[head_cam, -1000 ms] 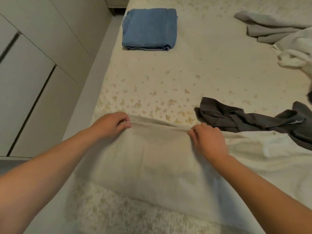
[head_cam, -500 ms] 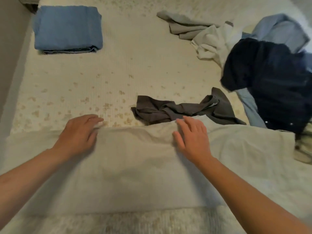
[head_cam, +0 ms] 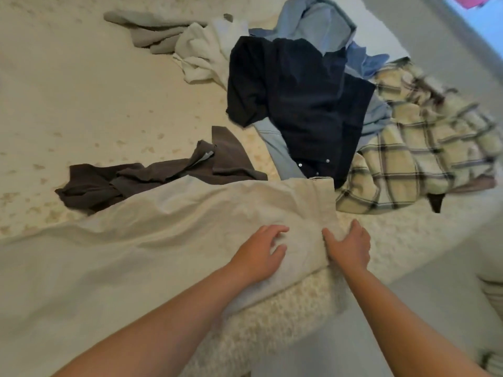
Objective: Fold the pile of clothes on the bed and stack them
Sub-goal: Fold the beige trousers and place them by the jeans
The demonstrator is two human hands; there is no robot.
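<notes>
Bed, cream cover with faint tan specks, fills most of the view. No readable writing or brand anywhere; a small pale tag on the grey top is too blurred to read.

Beige garment: the largest piece, spread flat along the near bed edge, pale, creased, with a seamed hem at its right end. Its near right corner hangs at the bed edge.

Pile, far right: navy garment on top, with small buttons at its lower edge; plaid shirt beside it, cream with dark checks; light-blue shirt under and behind the navy; white towel and tan cloth further left. Grey top lies crumpled, touching the beige garment's far edge.

Left hand rests on the beige garment near its right end, fingers loosely curved, gripping nothing. Right hand is at the garment's right edge, fingers bent onto the fabric; whether it is pinching the cloth can't be told.

Versus half a second ago: view swung right, the folded blue stack is out of frame, the plaid shirt has come in. Both hands moved from the garment's far edge to its right end.
</notes>
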